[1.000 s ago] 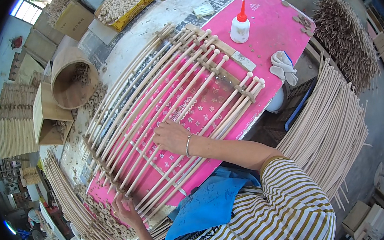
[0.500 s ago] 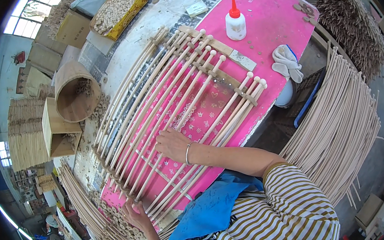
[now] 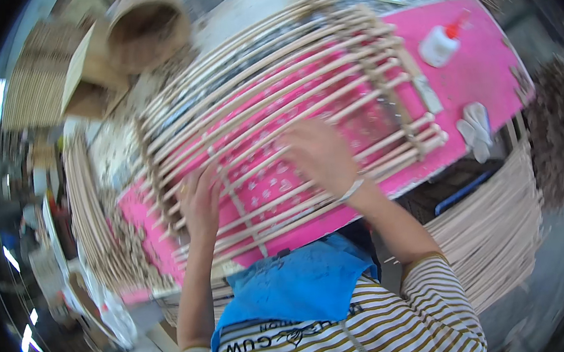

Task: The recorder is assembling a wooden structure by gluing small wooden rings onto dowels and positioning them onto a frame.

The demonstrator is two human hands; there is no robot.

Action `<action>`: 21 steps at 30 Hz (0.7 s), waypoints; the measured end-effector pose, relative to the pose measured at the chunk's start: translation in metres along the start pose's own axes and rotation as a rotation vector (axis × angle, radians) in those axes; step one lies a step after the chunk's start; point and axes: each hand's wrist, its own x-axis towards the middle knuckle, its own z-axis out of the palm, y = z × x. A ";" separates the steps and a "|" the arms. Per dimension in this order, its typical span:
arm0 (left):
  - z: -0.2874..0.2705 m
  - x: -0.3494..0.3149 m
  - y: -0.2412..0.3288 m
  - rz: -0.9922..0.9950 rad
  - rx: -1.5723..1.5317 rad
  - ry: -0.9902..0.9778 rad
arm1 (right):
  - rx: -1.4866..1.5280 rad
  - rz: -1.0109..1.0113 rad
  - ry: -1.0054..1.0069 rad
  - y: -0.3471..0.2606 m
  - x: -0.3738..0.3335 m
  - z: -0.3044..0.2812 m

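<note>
Long pale wooden rods with round knobs at their right ends lie side by side across a pink patterned board. They run through a drilled wooden crossbar near the knobs and another crossbar at their left ends. My right hand, blurred, has its fingers curled in around one rod at mid-length. My left hand lies over the rods near the left crossbar; blur hides whether its fingers grip one.
A white glue bottle with a red tip and a white glove lie right on the pink board. A round wooden tub stands at far left. Rod bundles stand right and left.
My view has turned, so the rods lie flatter across it. My left hand has come from the rods' left ends inward over them. My right hand stays at mid-rod.
</note>
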 end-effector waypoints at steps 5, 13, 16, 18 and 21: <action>0.039 0.019 0.014 0.033 -0.118 0.022 | -0.186 0.211 0.017 0.046 -0.012 -0.093; 0.065 0.025 0.030 -0.022 -0.151 0.119 | -0.287 0.208 -0.041 0.097 0.007 -0.123; 0.061 0.026 0.024 -0.029 -0.216 0.097 | -0.316 0.193 -0.072 0.107 0.017 -0.130; 0.060 0.030 0.025 -0.026 -0.232 0.090 | -0.338 0.163 -0.087 0.111 0.019 -0.130; 0.065 0.034 0.026 -0.007 -0.278 0.093 | -0.369 0.229 -0.120 0.106 0.016 -0.136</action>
